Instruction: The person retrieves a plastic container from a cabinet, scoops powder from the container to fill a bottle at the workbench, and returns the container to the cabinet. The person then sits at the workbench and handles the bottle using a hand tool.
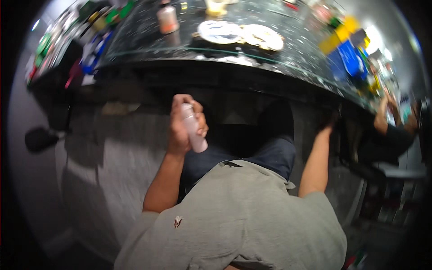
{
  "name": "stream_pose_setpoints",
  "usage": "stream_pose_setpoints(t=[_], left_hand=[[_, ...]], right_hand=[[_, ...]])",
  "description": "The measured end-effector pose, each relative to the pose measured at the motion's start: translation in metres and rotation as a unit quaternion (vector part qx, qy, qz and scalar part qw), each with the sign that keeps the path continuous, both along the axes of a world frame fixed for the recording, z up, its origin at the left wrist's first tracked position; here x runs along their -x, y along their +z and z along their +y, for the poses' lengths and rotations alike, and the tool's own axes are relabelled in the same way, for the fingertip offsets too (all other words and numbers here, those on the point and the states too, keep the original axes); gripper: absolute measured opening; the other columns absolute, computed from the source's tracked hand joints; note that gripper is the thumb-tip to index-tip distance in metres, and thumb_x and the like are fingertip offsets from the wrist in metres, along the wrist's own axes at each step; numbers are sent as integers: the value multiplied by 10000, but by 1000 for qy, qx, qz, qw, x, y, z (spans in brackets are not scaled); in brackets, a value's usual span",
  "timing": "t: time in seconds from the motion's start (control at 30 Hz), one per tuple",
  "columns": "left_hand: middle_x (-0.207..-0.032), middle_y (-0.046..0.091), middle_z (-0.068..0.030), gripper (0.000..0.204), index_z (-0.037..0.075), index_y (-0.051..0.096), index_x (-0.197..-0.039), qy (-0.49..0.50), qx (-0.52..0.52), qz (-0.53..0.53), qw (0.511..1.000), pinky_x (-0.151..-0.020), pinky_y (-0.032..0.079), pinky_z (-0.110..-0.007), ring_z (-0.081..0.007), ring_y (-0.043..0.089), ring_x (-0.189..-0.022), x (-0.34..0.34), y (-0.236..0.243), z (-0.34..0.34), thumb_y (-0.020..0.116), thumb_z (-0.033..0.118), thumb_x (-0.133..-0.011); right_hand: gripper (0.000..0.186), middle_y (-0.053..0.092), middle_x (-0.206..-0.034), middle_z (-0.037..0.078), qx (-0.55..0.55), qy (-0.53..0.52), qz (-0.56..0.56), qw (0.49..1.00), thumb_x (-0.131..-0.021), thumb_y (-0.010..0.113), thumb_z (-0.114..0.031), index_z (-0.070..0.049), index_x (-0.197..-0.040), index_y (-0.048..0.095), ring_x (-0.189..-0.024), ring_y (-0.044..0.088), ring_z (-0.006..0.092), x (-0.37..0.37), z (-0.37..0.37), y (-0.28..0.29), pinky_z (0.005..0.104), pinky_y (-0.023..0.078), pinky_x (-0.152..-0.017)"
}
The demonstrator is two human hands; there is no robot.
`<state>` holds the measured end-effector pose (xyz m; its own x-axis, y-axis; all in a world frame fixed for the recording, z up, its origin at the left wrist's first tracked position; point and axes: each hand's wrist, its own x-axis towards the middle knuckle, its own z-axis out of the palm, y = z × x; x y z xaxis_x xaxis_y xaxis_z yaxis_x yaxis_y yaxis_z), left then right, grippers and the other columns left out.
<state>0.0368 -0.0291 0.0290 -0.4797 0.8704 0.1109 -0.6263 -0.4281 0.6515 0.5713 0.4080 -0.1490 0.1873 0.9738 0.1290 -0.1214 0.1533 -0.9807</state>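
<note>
My left hand [182,123] is wrapped round a small pale pink cylindrical bottle [194,128], held tilted above my lap, short of the table's front edge. A paler cap-like end shows near my fingers. My right arm reaches forward and down on the right, and my right hand [332,122] lies in shadow below the table edge. Its fingers are dark and smeared, so what they touch is hidden. On the glass-topped dark speckled table [148,45] ahead stand a bottle with orange-pink contents [168,19] and two round white pieces with dark and gold markings [219,32].
A yellowish cup-like container [217,6] stands at the table's far side. Blue and yellow packages [352,58] crowd the right end, blurred. Mixed items [54,45] pile up at the left. Another person [391,130] sits at the right. A dark chair part [42,138] is at left.
</note>
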Motion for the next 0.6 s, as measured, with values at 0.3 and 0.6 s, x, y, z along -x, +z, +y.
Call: stream_pose_setpoints(t=[0.3,0.6], left_hand=[[-790,503,-72,489,72,512,-1046,12,2,-52,999,-503,491,-312,-163,540,-516,1,-4,15,357,536,-1034],[-708,552,-76,370,75,539,-870,103,252,48,961,-525,489,-328,-183,549,-534,28,-68,32,496,425,-981]], right_hand=[[492,571,-851,66,-141,77,275,948,-966,596,-377,-14,-1296,555,-685,523,139,-36,-80,58,220,429,-516],[492,544,-1388,185,-174,255,266,913,-1005,545,-330,35,-1331,492,-1370,434,363,-33,-163,151,226,522,-674]])
